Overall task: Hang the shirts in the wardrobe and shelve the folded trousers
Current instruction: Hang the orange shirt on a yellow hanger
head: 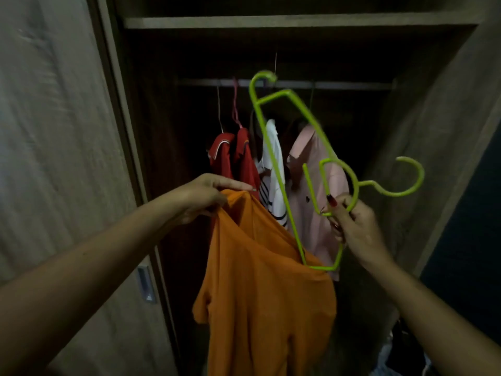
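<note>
- Wardrobe open; rail visible across the dark interior.
- Already on the rail: two red shirts, a white striped shirt and a pink shirt, each on its own hanger. Judged done: four shirts hung.
- Left hand pinches the orange shirt at the collar or shoulder, holding it up in front of the opening. The shirt hangs free below the hand, not yet on the rail.
- Right hand is closed around green hangers. There appear to be two: one long frame tilted steeply with its hook up near the rail, and a second hook sticking out to the right. I cannot tell for certain how they interlock.
- The low corner of the long hanger sits at or just inside the orange shirt's neck opening; the shirt is not yet spread across the hanger arms. Judged: threading has barely begun.
- Left for this shirt: seat both shoulders on one hanger, free the spare hanger, hook onto the rail. There is room on the rail to the right of the pink shirt.
- Folded trousers: none in view. The shelf edge above the rail shows nothing on it that I can make out; too dark to be sure. Shelving step judged not started, or out of sight.
- Something pale lies at the lower right corner; too dim to identify.
</note>
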The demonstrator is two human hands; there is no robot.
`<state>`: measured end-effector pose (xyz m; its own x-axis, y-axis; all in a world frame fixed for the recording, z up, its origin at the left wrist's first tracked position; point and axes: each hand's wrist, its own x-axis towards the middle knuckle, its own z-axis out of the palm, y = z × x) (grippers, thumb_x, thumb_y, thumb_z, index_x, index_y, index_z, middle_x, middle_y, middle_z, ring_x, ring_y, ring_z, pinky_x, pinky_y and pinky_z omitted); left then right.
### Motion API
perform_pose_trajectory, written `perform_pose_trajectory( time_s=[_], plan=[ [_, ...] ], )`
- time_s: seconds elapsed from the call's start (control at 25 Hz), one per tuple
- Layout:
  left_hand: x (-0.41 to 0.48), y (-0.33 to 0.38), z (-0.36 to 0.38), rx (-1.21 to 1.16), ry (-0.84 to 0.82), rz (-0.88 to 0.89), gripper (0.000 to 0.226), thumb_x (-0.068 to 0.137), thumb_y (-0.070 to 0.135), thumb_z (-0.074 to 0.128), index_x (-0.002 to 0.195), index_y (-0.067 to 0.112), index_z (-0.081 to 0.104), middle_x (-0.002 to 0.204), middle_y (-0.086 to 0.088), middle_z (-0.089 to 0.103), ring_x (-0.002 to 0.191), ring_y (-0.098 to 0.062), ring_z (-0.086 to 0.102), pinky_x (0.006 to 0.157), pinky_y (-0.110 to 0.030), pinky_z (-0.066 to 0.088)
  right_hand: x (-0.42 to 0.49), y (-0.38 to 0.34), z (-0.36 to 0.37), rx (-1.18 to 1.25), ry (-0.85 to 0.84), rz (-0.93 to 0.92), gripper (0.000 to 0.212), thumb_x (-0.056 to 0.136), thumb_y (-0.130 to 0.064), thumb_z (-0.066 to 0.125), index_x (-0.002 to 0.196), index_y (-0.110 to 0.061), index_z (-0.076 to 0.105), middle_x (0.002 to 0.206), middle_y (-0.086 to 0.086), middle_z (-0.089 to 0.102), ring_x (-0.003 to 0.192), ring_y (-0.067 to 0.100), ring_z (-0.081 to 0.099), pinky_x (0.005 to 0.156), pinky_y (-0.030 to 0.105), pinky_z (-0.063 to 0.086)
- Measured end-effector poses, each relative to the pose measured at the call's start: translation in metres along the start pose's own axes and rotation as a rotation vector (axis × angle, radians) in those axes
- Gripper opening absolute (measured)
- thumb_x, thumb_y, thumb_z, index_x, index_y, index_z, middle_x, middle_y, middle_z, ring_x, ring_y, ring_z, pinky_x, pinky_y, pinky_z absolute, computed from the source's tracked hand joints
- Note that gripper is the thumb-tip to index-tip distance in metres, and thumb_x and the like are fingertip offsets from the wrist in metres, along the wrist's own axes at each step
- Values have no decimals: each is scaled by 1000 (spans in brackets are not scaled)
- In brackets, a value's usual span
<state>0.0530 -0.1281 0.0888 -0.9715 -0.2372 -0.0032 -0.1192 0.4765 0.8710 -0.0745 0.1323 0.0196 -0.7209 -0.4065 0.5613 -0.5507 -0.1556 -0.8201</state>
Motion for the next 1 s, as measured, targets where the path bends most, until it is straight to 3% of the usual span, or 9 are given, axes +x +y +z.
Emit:
perform_pose_trajectory(
  time_s=[0.08, 0.16, 0.32, 0.44, 0.6, 0.72, 0.84, 1.0],
  plan=[
    [0, 8, 13, -19, -80, 35, 65, 74, -17, 42, 113, 28, 69, 71, -9, 54, 48, -10, 45, 45, -21, 39, 1, -7, 14, 166, 67, 31, 23, 86, -37, 53, 69, -22, 58, 48, -6, 40, 41, 7, 35, 39, 18, 30],
    [0, 15, 24, -28, -128, 64, 68, 72, -19, 40, 118, 23, 66, 65, -6, 42, 46, -10, 38, 43, -20, 33, -1, -17, 32, 250, 86, 28, 23, 84, -42, 53, 73, -23, 58, 51, -6, 41, 43, 7, 36, 39, 17, 30],
    [-2, 22, 27, -39, -168, 113, 69, 71, -17, 42, 120, 27, 64, 87, -12, 45, 72, -28, 39, 58, -33, 33, -4, -35, 63, 322, 109, 1, 22, 85, -38, 48, 77, -19, 56, 52, -6, 46, 46, 6, 42, 41, 18, 34],
    [-6, 23, 17, -72, -156, 129, 70, 68, -14, 44, 121, 28, 64, 91, -14, 45, 71, -28, 37, 54, -30, 30, -2, -20, 73, 290, 124, 30, 24, 87, -37, 46, 77, -17, 57, 51, -8, 50, 48, 3, 45, 44, 16, 37],
    [-11, 24, -5, -214, -97, 134, 70, 72, -18, 37, 123, 22, 62, 71, -9, 39, 50, -12, 36, 41, -17, 30, -20, 32, 79, 127, 20, 206, 29, 96, -26, 43, 75, -16, 59, 56, -4, 52, 50, 5, 48, 49, 20, 40],
    [-6, 11, -25, -228, -11, 91, 65, 76, -18, 36, 118, 20, 66, 68, -5, 40, 50, -11, 32, 43, -19, 27, -24, 59, 59, -96, -69, 171, 33, 97, -14, 43, 69, -7, 60, 56, 1, 56, 52, 9, 51, 55, 28, 41],
    [-3, -10, -38, 23, 69, 27, 54, 81, -14, 40, 100, 24, 74, 75, -8, 58, 55, -9, 46, 46, -18, 34, -9, 57, 26, -398, -193, 96, 26, 94, -14, 49, 73, -11, 64, 63, 0, 63, 63, 5, 60, 59, 21, 44],
    [0, -19, -36, 284, 38, 37, 43, 88, -6, 44, 101, 24, 73, 82, -2, 67, 57, -4, 52, 45, -15, 37, 17, 32, 0, -690, -360, -22, 26, 92, -17, 53, 67, -24, 58, 58, -3, 60, 65, 5, 59, 55, 13, 39]
  ],
)
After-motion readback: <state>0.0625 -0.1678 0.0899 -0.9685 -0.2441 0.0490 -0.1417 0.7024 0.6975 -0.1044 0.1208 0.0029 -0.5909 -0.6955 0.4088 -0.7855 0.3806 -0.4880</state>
